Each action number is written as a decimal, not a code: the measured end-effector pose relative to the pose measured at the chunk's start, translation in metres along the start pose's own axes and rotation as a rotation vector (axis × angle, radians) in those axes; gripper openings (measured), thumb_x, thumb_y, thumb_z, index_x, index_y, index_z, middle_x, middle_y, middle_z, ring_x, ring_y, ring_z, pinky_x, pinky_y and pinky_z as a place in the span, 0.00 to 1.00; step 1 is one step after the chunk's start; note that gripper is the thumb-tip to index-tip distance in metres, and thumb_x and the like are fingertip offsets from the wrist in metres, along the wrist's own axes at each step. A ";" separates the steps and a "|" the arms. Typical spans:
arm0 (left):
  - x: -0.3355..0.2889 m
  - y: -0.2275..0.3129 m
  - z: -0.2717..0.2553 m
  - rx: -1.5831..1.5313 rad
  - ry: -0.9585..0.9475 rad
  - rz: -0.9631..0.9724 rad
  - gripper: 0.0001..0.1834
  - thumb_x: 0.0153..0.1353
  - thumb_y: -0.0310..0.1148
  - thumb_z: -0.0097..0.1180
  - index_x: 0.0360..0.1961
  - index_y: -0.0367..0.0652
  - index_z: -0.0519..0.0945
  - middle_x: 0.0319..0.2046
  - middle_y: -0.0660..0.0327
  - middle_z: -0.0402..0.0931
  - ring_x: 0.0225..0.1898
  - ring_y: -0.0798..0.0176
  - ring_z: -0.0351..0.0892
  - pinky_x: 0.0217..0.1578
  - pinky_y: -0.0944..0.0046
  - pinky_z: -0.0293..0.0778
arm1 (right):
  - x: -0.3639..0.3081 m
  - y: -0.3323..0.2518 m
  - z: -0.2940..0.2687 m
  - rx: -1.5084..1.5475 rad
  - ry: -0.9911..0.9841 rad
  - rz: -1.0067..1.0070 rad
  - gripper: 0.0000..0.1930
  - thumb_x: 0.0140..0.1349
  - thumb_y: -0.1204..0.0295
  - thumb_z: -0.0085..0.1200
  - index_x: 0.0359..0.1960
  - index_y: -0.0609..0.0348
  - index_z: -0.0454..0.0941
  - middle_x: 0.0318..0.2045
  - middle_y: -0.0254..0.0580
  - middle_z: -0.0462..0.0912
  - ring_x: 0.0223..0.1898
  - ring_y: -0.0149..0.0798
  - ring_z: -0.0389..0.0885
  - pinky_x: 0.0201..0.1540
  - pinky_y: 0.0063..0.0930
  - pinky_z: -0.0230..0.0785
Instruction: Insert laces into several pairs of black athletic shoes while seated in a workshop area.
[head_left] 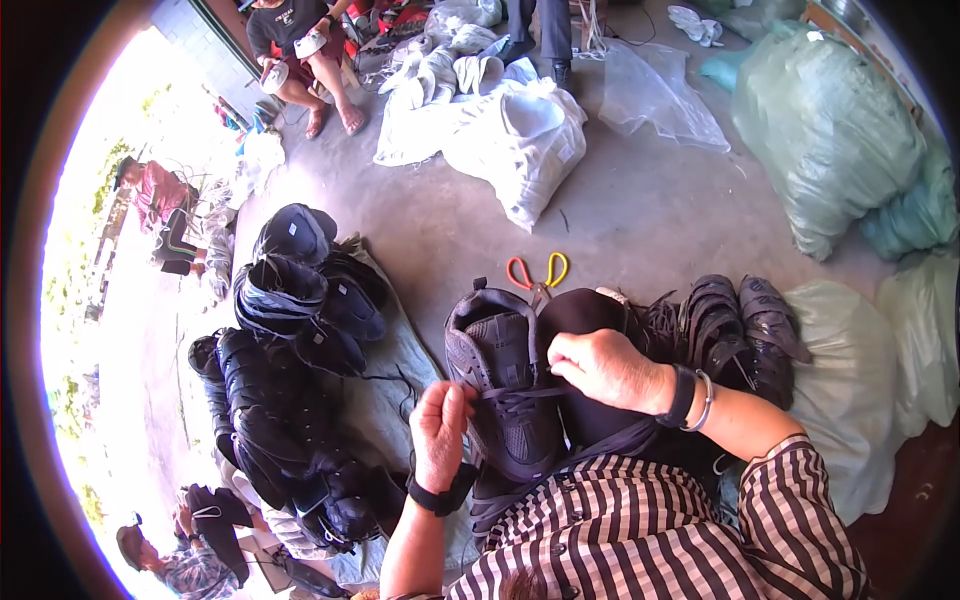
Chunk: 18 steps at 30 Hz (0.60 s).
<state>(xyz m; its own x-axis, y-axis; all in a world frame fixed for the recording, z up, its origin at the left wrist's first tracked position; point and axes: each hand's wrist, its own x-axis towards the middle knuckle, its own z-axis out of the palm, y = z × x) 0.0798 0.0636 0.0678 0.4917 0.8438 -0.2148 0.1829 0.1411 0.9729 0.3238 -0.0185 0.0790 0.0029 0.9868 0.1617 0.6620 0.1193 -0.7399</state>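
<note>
A black lace-up sneaker rests at my lap, its padded collar and heel loop pointing away from me. My left hand is closed beside its left edge, pinching one end of a dark shoelace. On the other side, my right hand is closed with thumb and finger together on the lace's other end. The lace runs across the shoe's tongue between the two hands. Scissors with one red and one yellow handle lie just past the shoe, their blades partly hidden.
Black shoes are piled on a pale sheet at left. More dark shoes sit at right near white sacks. Large greenish plastic bags stand far right. A white sack lies ahead; other people sit nearby.
</note>
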 end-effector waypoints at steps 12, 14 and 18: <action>-0.003 -0.012 0.003 0.020 0.094 0.188 0.09 0.65 0.31 0.52 0.32 0.35 0.78 0.27 0.66 0.74 0.30 0.74 0.69 0.35 0.75 0.66 | 0.001 -0.003 0.016 -0.016 0.081 0.046 0.07 0.58 0.69 0.54 0.26 0.56 0.73 0.19 0.45 0.78 0.25 0.49 0.80 0.27 0.38 0.71; -0.004 -0.013 0.005 0.067 0.089 0.186 0.09 0.66 0.29 0.51 0.32 0.34 0.77 0.28 0.64 0.74 0.32 0.72 0.70 0.37 0.72 0.68 | -0.002 -0.001 0.019 -0.104 0.060 0.001 0.06 0.57 0.70 0.54 0.26 0.57 0.73 0.19 0.43 0.77 0.25 0.47 0.80 0.27 0.35 0.71; -0.006 -0.017 -0.004 0.226 -0.117 0.138 0.10 0.65 0.31 0.52 0.28 0.35 0.77 0.25 0.64 0.72 0.28 0.72 0.69 0.32 0.71 0.67 | -0.001 -0.010 0.024 -0.317 -0.027 -0.290 0.05 0.56 0.74 0.51 0.25 0.58 0.69 0.18 0.46 0.76 0.23 0.46 0.80 0.24 0.35 0.72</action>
<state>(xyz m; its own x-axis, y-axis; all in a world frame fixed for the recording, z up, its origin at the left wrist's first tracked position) 0.0707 0.0581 0.0532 0.6180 0.7795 -0.1026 0.2855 -0.1009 0.9531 0.2989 -0.0176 0.0705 -0.2340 0.9206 0.3127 0.8302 0.3566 -0.4285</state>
